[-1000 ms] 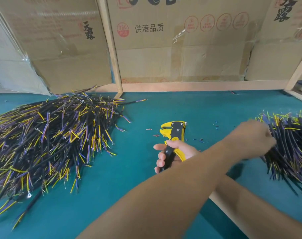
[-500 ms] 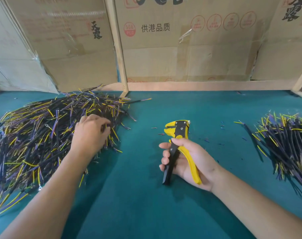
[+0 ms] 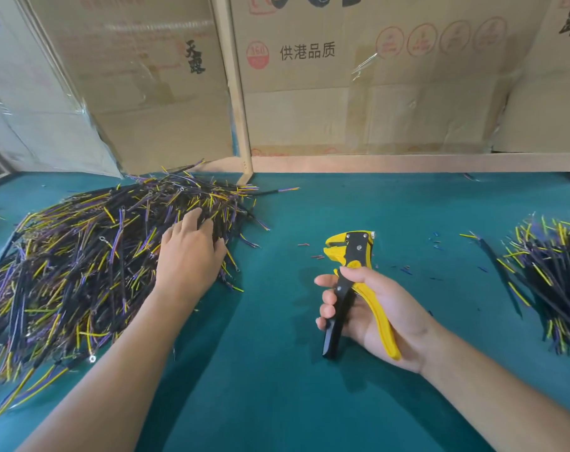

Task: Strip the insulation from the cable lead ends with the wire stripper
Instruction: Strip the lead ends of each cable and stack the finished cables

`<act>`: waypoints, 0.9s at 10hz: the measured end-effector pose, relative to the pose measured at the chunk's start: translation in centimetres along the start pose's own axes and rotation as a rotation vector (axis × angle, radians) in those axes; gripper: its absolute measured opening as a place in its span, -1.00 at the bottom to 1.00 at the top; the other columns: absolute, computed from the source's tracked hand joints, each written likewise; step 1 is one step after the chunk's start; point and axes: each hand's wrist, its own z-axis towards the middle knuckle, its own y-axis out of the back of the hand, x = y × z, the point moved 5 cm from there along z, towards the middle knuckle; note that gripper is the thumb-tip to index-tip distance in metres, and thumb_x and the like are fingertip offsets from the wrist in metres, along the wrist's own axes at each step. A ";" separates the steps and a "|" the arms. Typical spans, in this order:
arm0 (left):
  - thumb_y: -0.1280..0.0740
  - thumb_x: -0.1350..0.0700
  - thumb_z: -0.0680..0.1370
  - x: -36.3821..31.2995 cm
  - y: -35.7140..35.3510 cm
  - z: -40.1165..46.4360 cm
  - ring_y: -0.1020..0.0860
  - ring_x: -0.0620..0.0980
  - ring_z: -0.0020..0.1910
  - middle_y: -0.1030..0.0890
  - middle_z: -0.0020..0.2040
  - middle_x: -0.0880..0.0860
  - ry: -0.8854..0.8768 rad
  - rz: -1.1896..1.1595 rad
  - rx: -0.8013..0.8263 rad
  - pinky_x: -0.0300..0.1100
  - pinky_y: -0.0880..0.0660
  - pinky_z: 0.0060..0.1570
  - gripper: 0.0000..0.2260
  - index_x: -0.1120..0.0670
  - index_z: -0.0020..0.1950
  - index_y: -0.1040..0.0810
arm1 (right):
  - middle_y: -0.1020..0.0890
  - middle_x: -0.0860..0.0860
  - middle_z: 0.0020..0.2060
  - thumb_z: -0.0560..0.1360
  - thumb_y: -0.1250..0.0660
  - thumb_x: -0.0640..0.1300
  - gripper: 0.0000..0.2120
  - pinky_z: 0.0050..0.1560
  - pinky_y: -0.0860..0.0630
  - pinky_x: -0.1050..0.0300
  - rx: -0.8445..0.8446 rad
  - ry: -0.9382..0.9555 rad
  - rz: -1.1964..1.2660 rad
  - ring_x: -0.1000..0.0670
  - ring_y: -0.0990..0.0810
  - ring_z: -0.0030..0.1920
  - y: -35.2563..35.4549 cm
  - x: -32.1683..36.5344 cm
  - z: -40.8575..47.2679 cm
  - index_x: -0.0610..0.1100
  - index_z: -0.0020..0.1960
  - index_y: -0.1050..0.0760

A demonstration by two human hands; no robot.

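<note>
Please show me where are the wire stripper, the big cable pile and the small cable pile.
wire stripper (image 3: 350, 252), head view, black-and-yellow head.
big cable pile (image 3: 81, 272), head view, pile middle.
small cable pile (image 3: 550, 272), head view, pile middle.

A teal felt-like tabletop (image 3: 277, 370) fills the lower half of the view. From nine to three o'clock, flattened cardboard sheets (image 3: 374, 93) with printed characters and red round stamps form the back wall. Pale wooden battens (image 3: 234, 93) frame them, one upright at twelve o'clock, one along the base. Clear tape (image 3: 363, 65) glints under soft, even light.
</note>
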 end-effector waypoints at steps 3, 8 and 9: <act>-0.28 0.04 0.60 -1.0 0.4 -0.2 -0.34 0.09 0.46 -0.37 0.52 0.00 -0.099 -0.094 -0.033 0.07 -0.16 0.44 -0.61 0.05 0.43 -0.48 | -0.47 -0.17 -0.25 0.50 -0.36 -0.06 -0.58 -0.14 -0.59 -0.12 0.006 -0.004 0.006 -0.14 -0.48 -0.29 0.0 0.0 0.0 -0.37 0.20 -0.53; -0.18 -0.13 0.65 -2.7 -1.6 -1.1 -0.18 0.01 0.55 -0.26 0.57 -0.01 -0.201 -0.013 0.228 0.15 0.04 0.52 -0.58 -0.11 0.51 -0.37 | -0.47 -0.17 -0.24 0.50 -0.38 -0.06 -0.57 -0.11 -0.59 -0.14 0.014 -0.003 -0.009 -0.14 -0.48 -0.28 0.3 -0.1 0.1 -0.38 0.21 -0.54; -0.28 0.00 0.61 -2.2 1.0 -0.5 -0.36 0.14 0.39 -0.42 0.43 0.07 -0.101 0.025 0.056 0.08 -0.26 0.33 -0.69 0.02 0.34 -0.54 | -0.47 -0.17 -0.23 0.49 -0.40 -0.07 -0.57 -0.11 -0.59 -0.14 0.021 -0.003 -0.008 -0.15 -0.49 -0.28 0.3 -0.2 0.3 -0.38 0.20 -0.55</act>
